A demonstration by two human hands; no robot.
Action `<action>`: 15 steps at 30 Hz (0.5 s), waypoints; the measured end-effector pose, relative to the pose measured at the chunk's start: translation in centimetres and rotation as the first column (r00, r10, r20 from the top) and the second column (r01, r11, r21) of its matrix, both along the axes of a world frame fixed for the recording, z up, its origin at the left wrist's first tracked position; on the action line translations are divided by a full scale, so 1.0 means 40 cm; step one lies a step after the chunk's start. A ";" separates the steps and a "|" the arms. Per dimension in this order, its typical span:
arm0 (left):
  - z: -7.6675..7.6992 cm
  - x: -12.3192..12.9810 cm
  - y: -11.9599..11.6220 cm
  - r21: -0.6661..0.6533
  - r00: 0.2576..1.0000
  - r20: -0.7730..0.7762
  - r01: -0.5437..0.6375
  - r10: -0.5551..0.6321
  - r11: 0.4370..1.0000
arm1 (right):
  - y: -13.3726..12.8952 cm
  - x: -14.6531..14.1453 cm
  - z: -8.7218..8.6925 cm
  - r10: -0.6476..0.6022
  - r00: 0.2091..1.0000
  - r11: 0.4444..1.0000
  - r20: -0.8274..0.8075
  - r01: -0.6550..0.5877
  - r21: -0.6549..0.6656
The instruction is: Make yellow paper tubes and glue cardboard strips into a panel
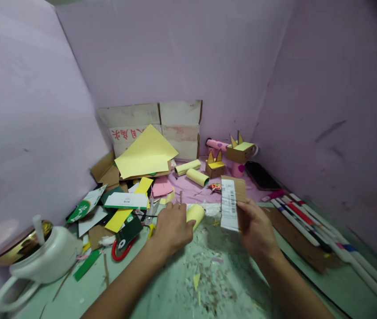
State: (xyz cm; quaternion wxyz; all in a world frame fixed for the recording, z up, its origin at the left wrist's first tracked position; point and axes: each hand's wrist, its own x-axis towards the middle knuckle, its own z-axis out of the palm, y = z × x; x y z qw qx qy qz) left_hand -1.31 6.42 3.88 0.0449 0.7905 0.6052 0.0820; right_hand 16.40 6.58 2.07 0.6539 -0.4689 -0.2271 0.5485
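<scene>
In our right hand (258, 228) we pinch a flat piece of cardboard (240, 191), thumb and fingers closed on its right edge; a white label (228, 206) with a barcode covers its left part. Our left hand (173, 228) is half curled, palm down, its thumb overlapping a pale yellow tube (197, 213) that lies between our hands; we cannot tell whether it grips the tube. Below us the green tabletop (165, 288) carries small crumbs and a pointed yellow scrap (196, 281).

Just beyond, we see two more yellow rolls (187, 167) and a small box with pointed ears (215, 169). To its right a similar eared box (238, 155) sits on a pink tube (237, 169), with a dark phone (262, 175) beside it. On our right are a brown cardboard strip (296, 239) and a row of markers (299, 215). On our left lie paper scraps (126, 200) and a red loop handle (122, 257); at the near left stands a white pot (51, 259). Farther back, a large yellow sheet (147, 153) leans before a cardboard panel (180, 116).
</scene>
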 end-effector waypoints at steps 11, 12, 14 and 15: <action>-0.003 -0.017 -0.012 -0.100 0.933 0.220 -0.268 0.284 0.958 | -0.081 0.027 -0.058 0.242 0.970 0.958 0.013 -0.237 -0.164; 0.002 -0.045 -0.010 -0.098 0.909 0.276 -0.296 0.312 0.950 | -0.085 0.026 -0.061 0.250 0.968 0.954 0.020 -0.242 -0.174; 0.016 -0.120 -0.005 -0.101 0.830 0.392 -0.391 0.397 0.915 | -0.089 0.024 -0.066 0.243 0.969 0.955 0.049 -0.230 -0.187; 0.024 -0.163 -0.002 -0.115 0.775 0.444 -0.448 0.449 0.887 | -0.090 0.023 -0.067 0.238 0.969 0.956 0.064 -0.222 -0.190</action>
